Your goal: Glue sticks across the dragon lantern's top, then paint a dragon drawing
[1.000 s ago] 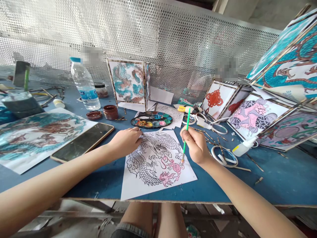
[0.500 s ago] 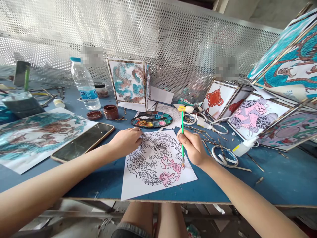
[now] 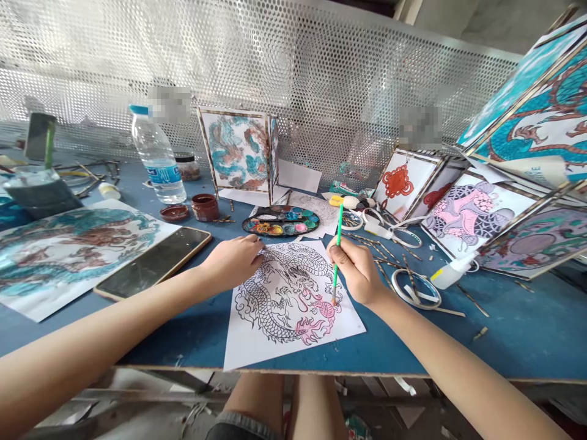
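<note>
A white sheet with a black dragon outline lies on the blue table, its lower right part painted pink. My right hand is closed on a green paintbrush, whose tip touches the pink area of the drawing. My left hand rests with curled fingers on the sheet's upper left corner and presses it down. Just behind the sheet sits an oval paint palette with several colours.
A phone lies left of the sheet beside a painted dragon sheet. A water bottle, a brown paint jar and a painted lantern stand behind. Tape rings, a glue bottle and painted panels fill the right. A perforated metal screen backs the table.
The brush tip moved along the pink area of the dragon, and the handle swung from tilted right to upright and back to a slight tilt. My left hand stayed still.
</note>
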Tool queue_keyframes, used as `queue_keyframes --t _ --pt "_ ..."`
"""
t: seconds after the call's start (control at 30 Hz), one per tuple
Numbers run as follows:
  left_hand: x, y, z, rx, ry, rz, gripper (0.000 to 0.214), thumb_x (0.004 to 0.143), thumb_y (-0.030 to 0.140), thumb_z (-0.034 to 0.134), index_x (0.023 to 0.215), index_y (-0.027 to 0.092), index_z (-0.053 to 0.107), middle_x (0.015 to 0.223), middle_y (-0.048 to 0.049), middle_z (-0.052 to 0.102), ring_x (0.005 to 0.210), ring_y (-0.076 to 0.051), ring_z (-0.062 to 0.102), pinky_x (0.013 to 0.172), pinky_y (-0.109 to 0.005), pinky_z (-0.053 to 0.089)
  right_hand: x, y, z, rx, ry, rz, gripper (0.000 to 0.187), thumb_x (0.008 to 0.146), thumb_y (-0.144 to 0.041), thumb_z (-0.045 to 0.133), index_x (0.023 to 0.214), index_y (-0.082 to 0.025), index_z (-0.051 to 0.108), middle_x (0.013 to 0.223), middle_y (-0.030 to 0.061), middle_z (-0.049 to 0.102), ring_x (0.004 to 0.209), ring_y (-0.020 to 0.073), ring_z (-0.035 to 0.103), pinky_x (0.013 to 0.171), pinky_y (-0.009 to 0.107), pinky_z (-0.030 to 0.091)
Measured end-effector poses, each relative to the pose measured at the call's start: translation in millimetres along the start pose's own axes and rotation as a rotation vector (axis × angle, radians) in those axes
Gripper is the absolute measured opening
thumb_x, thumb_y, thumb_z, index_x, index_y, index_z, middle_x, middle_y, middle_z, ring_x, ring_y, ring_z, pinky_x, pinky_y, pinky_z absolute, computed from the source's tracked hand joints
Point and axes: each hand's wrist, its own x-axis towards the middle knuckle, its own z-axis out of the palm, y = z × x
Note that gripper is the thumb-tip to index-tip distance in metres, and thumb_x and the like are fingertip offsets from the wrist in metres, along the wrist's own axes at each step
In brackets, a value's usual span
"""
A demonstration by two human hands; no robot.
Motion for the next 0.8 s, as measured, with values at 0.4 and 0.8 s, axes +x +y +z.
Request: queue_keyframes --t 0.4,0.8 --pt "0.0 0.4 -0.8 -0.018 0.0 0.006 0.04 0.088 0.032 0.031 0.112 0.017 0.058 0.101 -0.0108 0.062 0.088 -0.026 0.061 0.071 -0.035 0.048 1.1 -1.7 -2.4 -0.011 0.043 0.029 0.034 0.093 -0.039 0.036 0.065 -0.02 0.04 0.055 -0.0033 0.036 0.052 0.011 0.037 0.051 0.027 0.027" --pt "-0.8 0.7 -1.3 -0.008 0.008 0.01 0.04 0.089 0.032 0.031 0.113 0.017 0.058 0.102 -0.0107 0.062 0.087 -0.025 0.062 0.069 -0.034 0.048 1.3 -1.7 1.0 -0.035 0.014 0.029 0.03 0.092 -0.038 0.037 0.069 -0.021 0.043 0.055 -0.0038 0.036 0.05 0.0106 0.035 0.049 0.027 0.027"
